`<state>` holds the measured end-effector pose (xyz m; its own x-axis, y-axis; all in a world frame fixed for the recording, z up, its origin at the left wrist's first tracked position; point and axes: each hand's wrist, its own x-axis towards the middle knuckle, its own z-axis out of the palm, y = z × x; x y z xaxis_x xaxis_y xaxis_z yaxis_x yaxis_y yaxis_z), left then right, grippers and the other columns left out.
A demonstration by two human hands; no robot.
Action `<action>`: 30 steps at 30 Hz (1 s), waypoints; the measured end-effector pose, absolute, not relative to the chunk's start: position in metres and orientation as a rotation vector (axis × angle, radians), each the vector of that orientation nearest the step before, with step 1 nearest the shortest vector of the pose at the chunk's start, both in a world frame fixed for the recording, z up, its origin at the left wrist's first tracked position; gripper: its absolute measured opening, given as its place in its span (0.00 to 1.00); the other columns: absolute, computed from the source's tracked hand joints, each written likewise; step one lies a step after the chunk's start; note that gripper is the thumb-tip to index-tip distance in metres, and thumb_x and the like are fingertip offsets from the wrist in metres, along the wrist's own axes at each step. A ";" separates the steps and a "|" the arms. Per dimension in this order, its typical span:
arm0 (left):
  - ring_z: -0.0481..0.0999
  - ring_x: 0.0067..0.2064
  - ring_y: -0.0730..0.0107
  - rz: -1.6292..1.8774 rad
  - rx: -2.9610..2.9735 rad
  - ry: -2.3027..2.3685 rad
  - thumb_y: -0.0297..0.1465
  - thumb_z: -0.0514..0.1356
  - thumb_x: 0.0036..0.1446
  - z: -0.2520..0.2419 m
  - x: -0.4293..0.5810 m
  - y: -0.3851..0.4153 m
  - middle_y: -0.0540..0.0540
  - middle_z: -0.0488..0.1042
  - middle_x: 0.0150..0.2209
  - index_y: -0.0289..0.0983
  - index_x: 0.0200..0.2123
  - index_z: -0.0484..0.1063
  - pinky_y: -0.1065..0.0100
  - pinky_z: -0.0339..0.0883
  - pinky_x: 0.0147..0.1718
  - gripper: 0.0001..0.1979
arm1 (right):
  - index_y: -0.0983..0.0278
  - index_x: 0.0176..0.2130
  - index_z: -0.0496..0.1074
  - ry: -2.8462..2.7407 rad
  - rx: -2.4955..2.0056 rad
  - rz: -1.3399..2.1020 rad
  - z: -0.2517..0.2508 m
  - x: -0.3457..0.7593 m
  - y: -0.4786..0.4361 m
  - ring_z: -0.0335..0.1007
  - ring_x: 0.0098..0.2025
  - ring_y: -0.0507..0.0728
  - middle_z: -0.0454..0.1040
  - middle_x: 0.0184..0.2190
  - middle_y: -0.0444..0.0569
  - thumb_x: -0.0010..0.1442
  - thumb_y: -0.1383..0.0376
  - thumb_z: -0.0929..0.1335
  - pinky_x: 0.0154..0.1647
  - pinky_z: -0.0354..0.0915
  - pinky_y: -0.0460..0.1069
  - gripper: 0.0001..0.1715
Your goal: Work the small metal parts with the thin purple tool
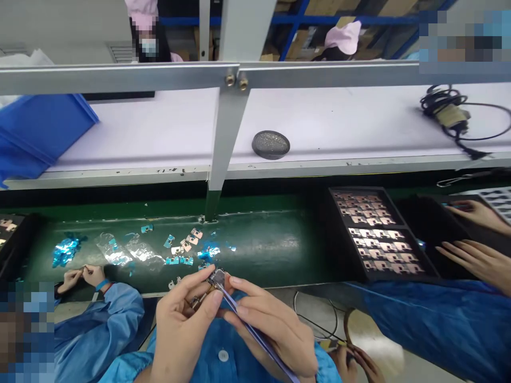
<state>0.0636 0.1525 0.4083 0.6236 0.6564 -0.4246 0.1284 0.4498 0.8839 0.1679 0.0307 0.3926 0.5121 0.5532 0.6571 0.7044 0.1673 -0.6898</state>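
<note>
My left hand (181,319) is closed in a pinch on a small flat metal part (216,276), held just above the near edge of the green belt (263,244). My right hand (271,324) grips thin blue tweezers (243,319), whose tip meets the part. Several small parts with blue film (181,250) lie scattered on the belt just beyond my hands, next to clear film scraps (131,250) and crumpled blue film (66,250).
A black tray of copper-coloured parts (377,234) sits at right, with a co-worker's hands (475,255) beside it. Another person's hands (83,275) work at left. On the white shelf behind lie a dark round mesh disc (270,144), a blue bin (35,133) and a coiled cable (451,114).
</note>
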 end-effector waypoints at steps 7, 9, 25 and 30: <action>0.86 0.42 0.62 0.342 0.986 0.807 0.34 0.74 0.52 0.403 0.031 0.169 0.43 0.85 0.42 0.42 0.51 0.82 0.75 0.80 0.39 0.22 | 0.70 0.49 0.74 -1.186 -1.446 -0.192 0.390 0.136 0.047 0.83 0.43 0.60 0.81 0.36 0.50 0.61 0.79 0.72 0.51 0.82 0.59 0.17; 0.86 0.42 0.62 0.334 0.985 0.805 0.34 0.75 0.51 0.403 0.025 0.172 0.42 0.85 0.41 0.41 0.51 0.82 0.76 0.80 0.38 0.22 | 0.69 0.50 0.74 -1.194 -1.464 -0.182 0.391 0.130 0.049 0.83 0.46 0.61 0.81 0.36 0.50 0.61 0.79 0.71 0.50 0.82 0.60 0.17; 0.83 0.28 0.68 0.383 1.042 0.778 0.36 0.74 0.52 0.401 -0.007 0.183 0.45 0.85 0.37 0.43 0.48 0.83 0.72 0.82 0.29 0.19 | 0.70 0.48 0.74 -1.273 -1.435 -0.154 0.395 0.103 0.059 0.83 0.47 0.60 0.81 0.35 0.51 0.61 0.79 0.72 0.52 0.81 0.56 0.15; 0.82 0.25 0.68 0.407 1.098 0.792 0.35 0.73 0.53 0.399 -0.017 0.184 0.47 0.83 0.30 0.40 0.49 0.83 0.71 0.81 0.28 0.19 | 0.70 0.47 0.74 -1.301 -1.459 -0.185 0.392 0.096 0.060 0.83 0.47 0.59 0.82 0.35 0.51 0.61 0.78 0.72 0.52 0.81 0.54 0.14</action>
